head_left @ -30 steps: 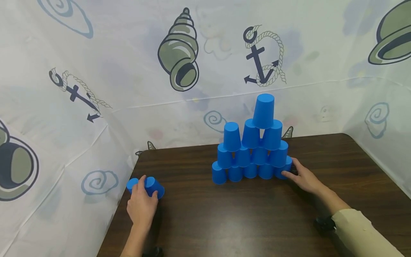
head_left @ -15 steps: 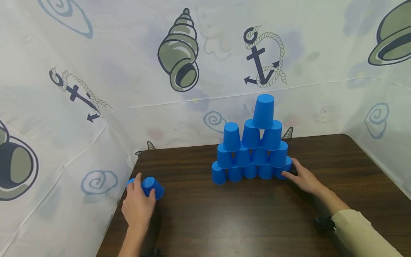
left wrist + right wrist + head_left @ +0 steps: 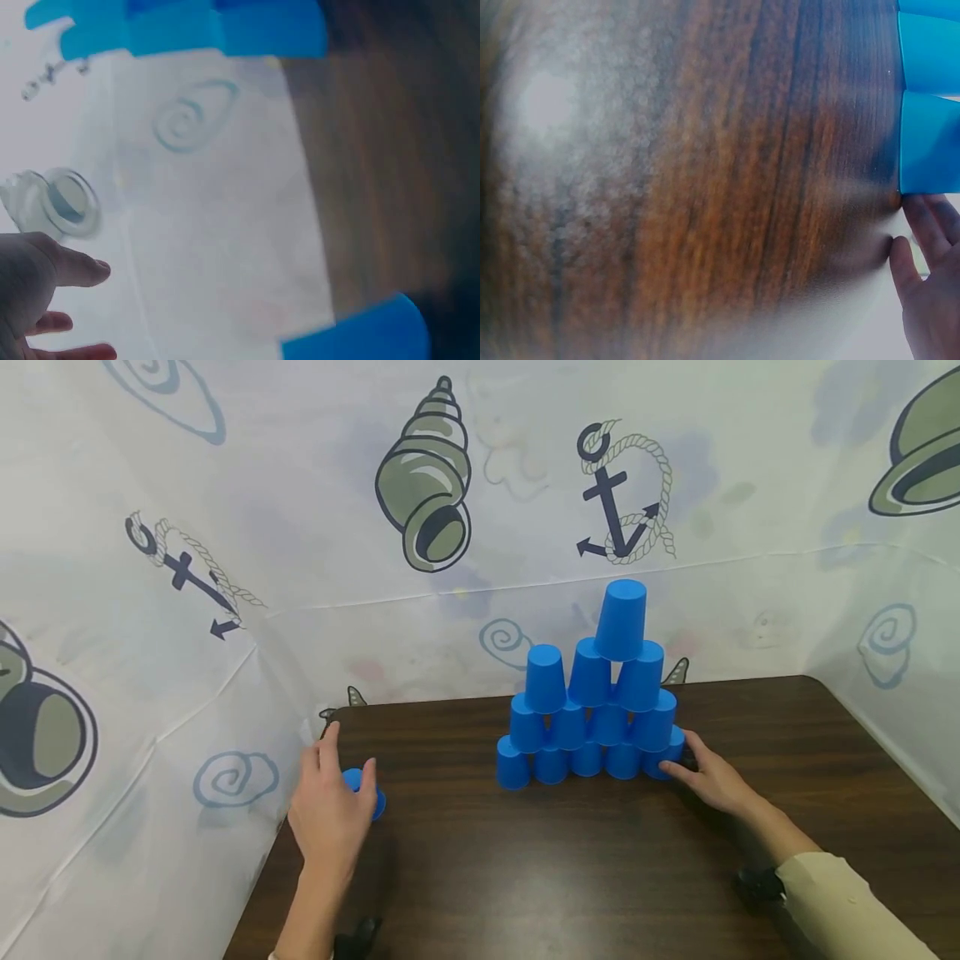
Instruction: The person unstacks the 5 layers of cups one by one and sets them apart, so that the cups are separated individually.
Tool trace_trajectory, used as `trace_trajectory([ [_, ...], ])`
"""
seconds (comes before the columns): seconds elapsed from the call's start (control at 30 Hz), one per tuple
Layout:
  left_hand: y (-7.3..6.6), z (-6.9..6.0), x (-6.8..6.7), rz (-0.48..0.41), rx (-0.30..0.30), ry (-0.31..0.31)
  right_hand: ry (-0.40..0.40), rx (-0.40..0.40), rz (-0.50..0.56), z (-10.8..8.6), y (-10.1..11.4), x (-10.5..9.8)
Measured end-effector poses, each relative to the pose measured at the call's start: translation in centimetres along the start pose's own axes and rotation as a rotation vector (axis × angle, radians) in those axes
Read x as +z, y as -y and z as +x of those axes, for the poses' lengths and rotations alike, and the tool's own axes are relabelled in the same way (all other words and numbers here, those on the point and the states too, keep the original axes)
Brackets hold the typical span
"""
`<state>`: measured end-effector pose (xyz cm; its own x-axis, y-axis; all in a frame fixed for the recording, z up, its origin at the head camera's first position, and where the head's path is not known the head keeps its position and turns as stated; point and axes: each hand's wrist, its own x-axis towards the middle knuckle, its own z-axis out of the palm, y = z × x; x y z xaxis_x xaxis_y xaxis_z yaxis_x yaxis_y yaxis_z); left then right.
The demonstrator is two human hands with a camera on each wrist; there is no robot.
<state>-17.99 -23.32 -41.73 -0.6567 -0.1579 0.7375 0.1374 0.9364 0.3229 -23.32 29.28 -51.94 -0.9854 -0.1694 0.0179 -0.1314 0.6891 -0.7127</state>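
Observation:
My left hand (image 3: 330,806) hovers at the table's left side with fingers spread, holding nothing. Just behind it a blue cup (image 3: 353,778) is partly covered by the thumb; anything else there is hidden. In the left wrist view, that hand (image 3: 37,292) hangs apart from a blue cup (image 3: 367,330) at lower right. Upside-down blue cups form a stepped pyramid (image 3: 588,724) at right of centre, with a single cup (image 3: 621,620) on top. My right hand (image 3: 717,779) rests against the right end cup (image 3: 660,763) of the bottom row, fingers fairly straight.
The dark wood table (image 3: 525,877) meets a white cloth wall (image 3: 712,610) printed with shells and anchors at the back and sides. A third-row cup (image 3: 545,679) stands at the pyramid's left, a gap away from the top cup.
My left hand has come up off the cups at the left, its fingers spreading and reaching further back. The pyramid and my right hand stay as they were.

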Motion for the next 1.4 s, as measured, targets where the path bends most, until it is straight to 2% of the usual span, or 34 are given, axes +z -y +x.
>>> trace_trajectory([
  [0.23, -5.3, 2.0, -0.1, -0.194, 0.185, 0.017, 0.001, 0.008, 0.002, -0.1, 0.0, 0.3],
  [0.53, -13.4, 4.3, 1.8, -0.553, 0.397, 0.128, -0.013, -0.001, -0.002, -0.3, 0.1, 0.4],
  [0.67, -16.8, 5.1, 3.1, -0.625, 0.494, 0.173, -0.016, 0.002, 0.002, -0.6, 0.3, 0.4],
  [0.8, -19.4, 6.1, 4.3, -0.667, 0.552, 0.203, -0.010, 0.012, 0.001, -0.7, 0.4, 0.6],
  [0.93, -21.9, 7.0, 5.2, -0.663, 0.571, 0.247, -0.014, 0.017, -0.008, -0.9, 0.3, 0.6],
  [1.1, -24.6, 8.3, 6.1, -0.598, 0.544, 0.359, -0.015, 0.015, -0.010, -1.3, -0.1, 0.6],
  [1.27, -26.3, 9.7, 7.1, -0.567, 0.490, 0.416, -0.007, 0.008, -0.012, -1.0, 0.0, 0.6],
  [1.4, -27.4, 10.1, 7.5, -0.560, 0.465, 0.464, -0.005, 0.006, -0.014, -0.7, 0.2, 0.7],
])
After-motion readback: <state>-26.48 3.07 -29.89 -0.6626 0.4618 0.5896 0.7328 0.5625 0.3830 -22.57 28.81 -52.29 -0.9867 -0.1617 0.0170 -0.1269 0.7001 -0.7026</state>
